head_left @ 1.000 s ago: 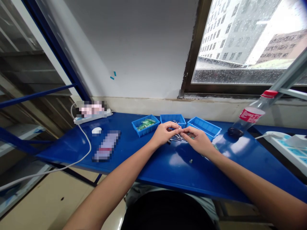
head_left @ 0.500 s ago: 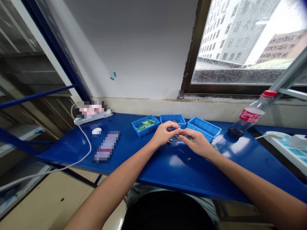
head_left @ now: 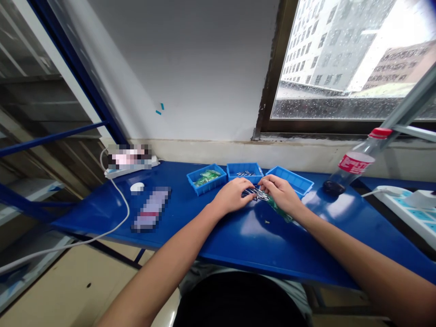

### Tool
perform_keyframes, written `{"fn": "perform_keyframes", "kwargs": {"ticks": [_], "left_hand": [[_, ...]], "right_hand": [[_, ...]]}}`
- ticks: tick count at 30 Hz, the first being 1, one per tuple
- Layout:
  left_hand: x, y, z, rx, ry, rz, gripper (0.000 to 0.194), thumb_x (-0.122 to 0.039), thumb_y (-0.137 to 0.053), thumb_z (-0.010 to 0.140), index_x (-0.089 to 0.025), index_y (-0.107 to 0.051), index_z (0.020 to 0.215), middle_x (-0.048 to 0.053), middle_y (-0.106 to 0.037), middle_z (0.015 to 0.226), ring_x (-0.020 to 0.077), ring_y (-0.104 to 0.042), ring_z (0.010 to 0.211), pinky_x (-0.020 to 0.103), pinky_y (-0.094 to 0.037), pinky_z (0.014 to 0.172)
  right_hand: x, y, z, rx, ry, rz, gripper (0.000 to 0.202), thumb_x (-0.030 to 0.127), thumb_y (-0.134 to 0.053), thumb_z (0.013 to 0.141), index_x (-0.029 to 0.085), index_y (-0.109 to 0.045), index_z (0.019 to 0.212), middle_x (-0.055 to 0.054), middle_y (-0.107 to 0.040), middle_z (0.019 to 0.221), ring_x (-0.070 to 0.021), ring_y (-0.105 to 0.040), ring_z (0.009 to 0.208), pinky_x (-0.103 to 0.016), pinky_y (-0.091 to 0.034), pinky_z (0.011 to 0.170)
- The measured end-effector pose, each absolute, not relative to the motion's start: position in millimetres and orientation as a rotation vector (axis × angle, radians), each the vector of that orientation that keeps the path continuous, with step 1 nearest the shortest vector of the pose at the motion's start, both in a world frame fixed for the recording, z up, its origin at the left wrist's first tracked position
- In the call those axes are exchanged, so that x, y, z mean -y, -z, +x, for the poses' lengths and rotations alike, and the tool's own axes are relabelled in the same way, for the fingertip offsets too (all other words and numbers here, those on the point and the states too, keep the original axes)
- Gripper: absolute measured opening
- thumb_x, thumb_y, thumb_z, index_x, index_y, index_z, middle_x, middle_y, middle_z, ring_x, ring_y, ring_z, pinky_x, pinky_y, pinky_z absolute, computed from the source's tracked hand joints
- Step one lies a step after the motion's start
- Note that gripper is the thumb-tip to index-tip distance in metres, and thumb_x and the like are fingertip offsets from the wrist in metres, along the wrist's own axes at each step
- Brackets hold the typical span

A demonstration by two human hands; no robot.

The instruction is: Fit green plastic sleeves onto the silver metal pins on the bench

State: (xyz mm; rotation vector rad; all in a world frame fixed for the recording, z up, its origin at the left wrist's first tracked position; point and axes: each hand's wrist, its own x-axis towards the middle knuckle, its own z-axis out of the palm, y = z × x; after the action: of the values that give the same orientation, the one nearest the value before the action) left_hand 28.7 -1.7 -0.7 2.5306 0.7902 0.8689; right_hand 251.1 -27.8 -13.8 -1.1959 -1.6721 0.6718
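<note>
Several slim metal pieces (head_left: 260, 194) lie in a pile on the blue table between my hands. My left hand (head_left: 233, 195) rests at the pile's left side, its curled fingers touching the pieces. Just above the right side, my right hand (head_left: 277, 193) has thumb and fingertips pinched together; whatever they hold is too small to make out. Green material (head_left: 281, 212) lies under and beside my right hand. Behind are three blue trays: the left one (head_left: 211, 184) with green packets, the middle one (head_left: 233, 172) with metal pieces, the right one (head_left: 306, 185) partly hidden by my right hand.
A small piece (head_left: 267, 221) lies near the table's front. To the right stand a bottle (head_left: 356, 159) and a white power strip (head_left: 405, 204). On the left are a blurred flat object (head_left: 151, 210), a white round item (head_left: 137, 188) and a cable (head_left: 127, 200).
My hands, earlier together at the fingertips, have moved apart. My left hand is lower over the pile, and more of the metal pieces and green material shows.
</note>
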Motion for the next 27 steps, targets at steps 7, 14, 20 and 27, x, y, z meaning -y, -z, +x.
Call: {"fn": "perform_keyframes", "kwargs": {"ticks": [7,14,20,27], "left_hand": [[-1.9,9.7,26.0,-0.768,-0.602,2.687,0.036,-0.034,-0.074,0.095,-0.02,-0.075,0.129,0.013,-0.072,0.138,0.0313,-0.068,0.125,0.042,-0.053,0.109],[-6.5,13.5,26.6,-0.807,-0.679,2.793,0.02,-0.021,-0.066,0.097,-0.02,-0.08,0.11,0.012,-0.078,0.113,0.0269,-0.074,0.103,0.037,-0.056,0.093],[-1.2,6.5,29.0,-0.895,-0.922,2.628,0.021,-0.023,-0.059,0.101,-0.019,-0.077,0.112,0.011,-0.078,0.118,0.0271,-0.072,0.11,0.038,-0.055,0.099],[6.7,-5.5,32.2,-0.874,-1.099,2.149,0.019,-0.027,-0.057,0.103,-0.019,-0.071,0.114,0.007,-0.081,0.107,0.0222,-0.077,0.098,0.032,-0.058,0.09]], "right_hand": [[20.8,9.2,244.0,1.724,-0.43,-1.364,0.052,0.061,-0.05,0.104,0.022,-0.071,0.077,-0.004,-0.071,0.068,-0.02,-0.06,0.059,-0.033,-0.042,0.058],[41.8,7.1,239.3,1.974,-0.201,-1.301,0.045,0.053,-0.051,0.106,0.024,-0.065,0.074,-0.003,-0.068,0.065,-0.0204,-0.058,0.058,-0.035,-0.041,0.06],[47.6,8.3,243.3,1.957,-0.231,-1.253,0.034,0.049,-0.054,0.105,0.025,-0.071,0.089,-0.005,-0.074,0.076,-0.0233,-0.066,0.067,-0.037,-0.048,0.066],[51.0,11.8,242.7,1.86,-0.309,-1.228,0.026,0.046,-0.062,0.101,0.024,-0.073,0.108,-0.008,-0.077,0.094,-0.0245,-0.07,0.077,-0.036,-0.054,0.065]]}}
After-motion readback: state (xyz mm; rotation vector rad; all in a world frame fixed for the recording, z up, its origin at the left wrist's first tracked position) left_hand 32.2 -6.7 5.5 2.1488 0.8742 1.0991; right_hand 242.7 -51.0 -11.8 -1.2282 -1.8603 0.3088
